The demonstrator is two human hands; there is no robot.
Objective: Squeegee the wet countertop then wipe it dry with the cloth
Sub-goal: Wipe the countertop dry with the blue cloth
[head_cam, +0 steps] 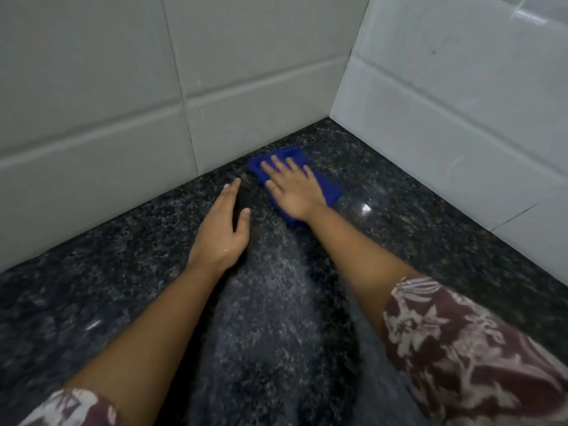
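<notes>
A folded blue cloth (330, 189) lies on the dark speckled granite countertop (399, 229) near the back corner. My right hand (292, 189) presses flat on top of the cloth, fingers spread and pointing toward the wall. My left hand (222, 229) rests flat on the bare counter just left of the cloth, fingers together, thumb apart, holding nothing. A paler streaked band (264, 302) runs down the counter between my forearms. No squeegee is in view.
White tiled walls rise at the back left (107, 103) and at the right (461, 103), meeting in a corner behind the cloth. Glossy reflections show on the counter at right and lower left.
</notes>
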